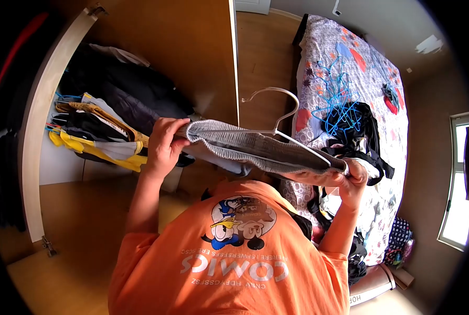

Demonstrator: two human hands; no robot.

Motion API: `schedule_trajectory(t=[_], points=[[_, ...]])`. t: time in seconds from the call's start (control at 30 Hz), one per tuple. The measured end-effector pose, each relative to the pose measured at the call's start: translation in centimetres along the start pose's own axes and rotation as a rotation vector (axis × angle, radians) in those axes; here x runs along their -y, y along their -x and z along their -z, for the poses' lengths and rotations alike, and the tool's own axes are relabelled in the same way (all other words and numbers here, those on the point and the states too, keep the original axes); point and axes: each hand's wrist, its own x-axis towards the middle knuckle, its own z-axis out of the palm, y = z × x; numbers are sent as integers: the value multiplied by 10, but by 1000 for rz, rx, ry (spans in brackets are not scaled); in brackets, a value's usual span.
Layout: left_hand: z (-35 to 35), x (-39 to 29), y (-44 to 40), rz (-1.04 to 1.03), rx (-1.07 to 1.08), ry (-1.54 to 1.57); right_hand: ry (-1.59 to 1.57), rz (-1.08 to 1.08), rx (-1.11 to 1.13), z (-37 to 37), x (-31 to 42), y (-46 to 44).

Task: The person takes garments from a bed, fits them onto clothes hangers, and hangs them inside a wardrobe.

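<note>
Both hands hold a pair of grey elastic-waisted pants (pixel 229 149) stretched wide in front of my chest. My left hand (pixel 163 145) is closed on one end of the waistband, thumb and fingers pinching the edge. At the other end my right hand (pixel 350 181) grips the waistband, its fingers running along the underside. A white hanger (pixel 297 103) sits inside the waistband opening, its hook pointing up and its sloping arm reaching towards my right hand. The lower part of the pants is mostly hidden behind the waistband.
An open wardrobe at left holds hanging dark clothes (pixel 135 86) and a yellow garment (pixel 98 149); its door (pixel 182 58) stands ajar. At right, blue hangers (pixel 339 100) and black clothes (pixel 368 123) lie on a patterned bed (pixel 318 39). A window (pixel 455 205) is beyond.
</note>
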Motion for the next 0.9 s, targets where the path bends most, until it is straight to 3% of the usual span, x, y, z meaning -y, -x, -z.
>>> schedule_trajectory(t=[0.17, 0.27, 0.37, 0.53, 0.73, 0.9], points=[[-6, 6, 12, 60, -104, 63, 105, 42, 42, -3, 9, -7], [2, 2, 15, 141, -70, 117, 285, 54, 129, -1, 13, -9], [17, -6, 14, 124, 15, 55, 333, 219, 26, -8, 20, -9], [13, 13, 24, 211, 15, -76, 310, -27, 258, -31, 34, -26], [20, 9, 33, 248, -66, -27, 318, 79, 321, -36, 30, -22], [22, -12, 11, 64, -19, -113, 214, 172, 250, -43, 26, -26]])
